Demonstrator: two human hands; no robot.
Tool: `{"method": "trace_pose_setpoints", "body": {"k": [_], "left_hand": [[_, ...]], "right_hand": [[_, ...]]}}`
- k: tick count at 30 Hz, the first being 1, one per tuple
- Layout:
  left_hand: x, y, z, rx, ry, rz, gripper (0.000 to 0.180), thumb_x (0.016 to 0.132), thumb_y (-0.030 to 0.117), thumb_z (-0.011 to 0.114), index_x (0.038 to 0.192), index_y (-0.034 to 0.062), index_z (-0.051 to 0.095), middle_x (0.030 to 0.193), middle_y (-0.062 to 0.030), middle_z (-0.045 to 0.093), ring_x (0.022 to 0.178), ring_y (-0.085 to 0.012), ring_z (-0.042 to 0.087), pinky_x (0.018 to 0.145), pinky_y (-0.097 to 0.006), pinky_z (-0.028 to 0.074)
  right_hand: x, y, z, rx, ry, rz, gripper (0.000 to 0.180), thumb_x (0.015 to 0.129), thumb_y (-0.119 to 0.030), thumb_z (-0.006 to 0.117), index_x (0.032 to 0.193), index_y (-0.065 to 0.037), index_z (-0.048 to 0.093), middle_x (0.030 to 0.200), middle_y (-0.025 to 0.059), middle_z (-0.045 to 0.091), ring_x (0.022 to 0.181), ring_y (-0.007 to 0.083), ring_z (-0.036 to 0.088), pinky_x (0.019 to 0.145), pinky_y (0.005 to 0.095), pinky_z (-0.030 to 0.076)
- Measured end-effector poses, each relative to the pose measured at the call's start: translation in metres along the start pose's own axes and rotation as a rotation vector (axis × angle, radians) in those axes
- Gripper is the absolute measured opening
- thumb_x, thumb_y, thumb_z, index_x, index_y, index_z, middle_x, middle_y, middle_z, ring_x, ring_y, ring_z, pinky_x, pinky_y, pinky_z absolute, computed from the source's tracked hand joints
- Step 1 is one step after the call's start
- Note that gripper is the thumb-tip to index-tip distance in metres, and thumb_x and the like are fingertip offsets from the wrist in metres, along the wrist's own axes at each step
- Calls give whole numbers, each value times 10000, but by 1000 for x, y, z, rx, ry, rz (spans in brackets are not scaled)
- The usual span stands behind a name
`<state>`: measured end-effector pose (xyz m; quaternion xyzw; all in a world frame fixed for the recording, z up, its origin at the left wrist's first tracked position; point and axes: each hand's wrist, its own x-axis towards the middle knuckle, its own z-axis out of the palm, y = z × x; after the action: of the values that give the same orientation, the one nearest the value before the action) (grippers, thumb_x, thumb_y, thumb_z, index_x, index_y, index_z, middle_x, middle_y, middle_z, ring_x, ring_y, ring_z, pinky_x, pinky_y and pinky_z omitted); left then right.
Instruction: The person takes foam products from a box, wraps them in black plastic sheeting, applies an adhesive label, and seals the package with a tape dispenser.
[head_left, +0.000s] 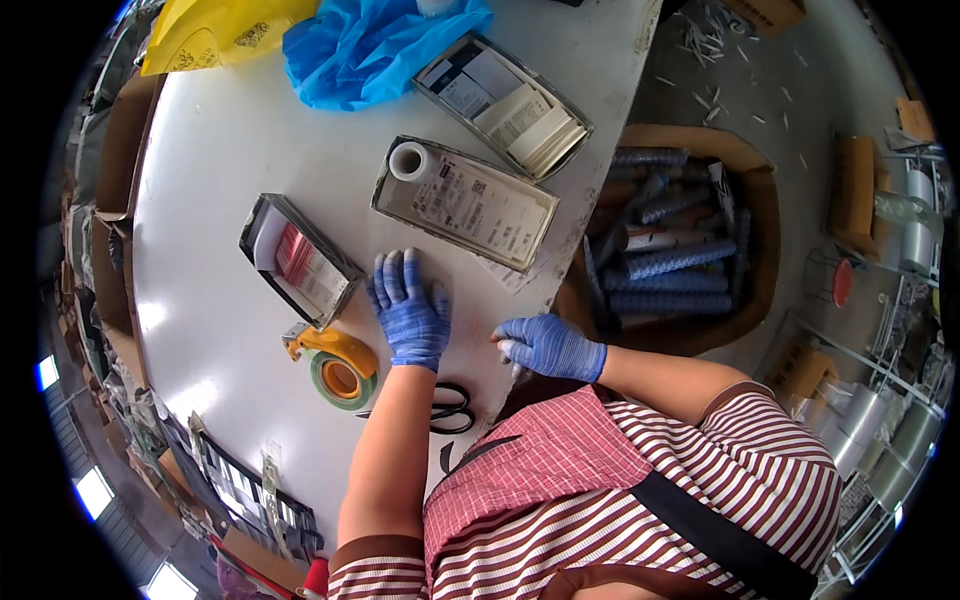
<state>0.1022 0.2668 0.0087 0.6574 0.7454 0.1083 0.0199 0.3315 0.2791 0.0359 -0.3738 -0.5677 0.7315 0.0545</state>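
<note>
My left hand (411,312), in a blue glove with pale fingertips, lies flat on the white table with its fingers stretched out and nothing in them. Close by on its left are a yellow tape dispenser (345,349) with a roll of green tape (337,384) and a tray of red and white labels (300,262). Black-handled scissors (455,408) lie below it, partly behind my forearm. At the table's near right edge, my right hand (550,345), gloved alike, has its fingers curled together. What they hold, if anything, is hidden.
Beyond my hands sit a label tray (470,212) with a white roll (410,161) and another tray of cards (505,105). Blue plastic (375,50) and a yellow bag (225,35) lie farther back. A carton (765,230) of blue-wrapped rolls stands on the right.
</note>
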Motion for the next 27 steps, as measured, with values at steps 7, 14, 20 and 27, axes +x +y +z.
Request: {"method": "trace_pose_setpoints", "body": {"k": [7, 14, 20, 27], "left_hand": [[1, 0, -2, -3, -8, -7, 602, 830, 251, 547, 1389, 59, 430, 1367, -204, 441, 1344, -386, 358, 1130, -546, 223], [1, -1, 0, -11, -13, -4, 607, 823, 252, 556, 1384, 54, 436, 1366, -207, 439, 1343, -395, 355, 1128, -546, 226], [3, 0, -2, -13, -24, -5, 611, 824, 252, 554, 1388, 50, 431, 1368, -210, 434, 1343, -401, 353, 1125, -552, 227], [1, 0, -2, 3, -19, 6, 596, 837, 252, 547, 1383, 42, 436, 1368, -211, 434, 1339, -403, 354, 1123, -552, 231]], "right_hand": [[3, -5, -3, -98, 14, -32, 249, 944, -175, 544, 1106, -13, 643, 854, 130, 714, 726, 201, 718, 698, 304, 552], [5, 5, -2, -106, 12, -69, 250, 945, -174, 548, 1108, -10, 644, 842, 139, 715, 687, 203, 713, 690, 305, 554], [5, 4, -3, -115, 23, -95, 250, 943, -173, 553, 1111, -11, 643, 831, 136, 715, 691, 204, 713, 692, 306, 553], [7, 10, -1, -77, 18, -90, 253, 941, -170, 556, 1113, -3, 638, 809, 142, 706, 650, 199, 704, 676, 302, 548]]}}
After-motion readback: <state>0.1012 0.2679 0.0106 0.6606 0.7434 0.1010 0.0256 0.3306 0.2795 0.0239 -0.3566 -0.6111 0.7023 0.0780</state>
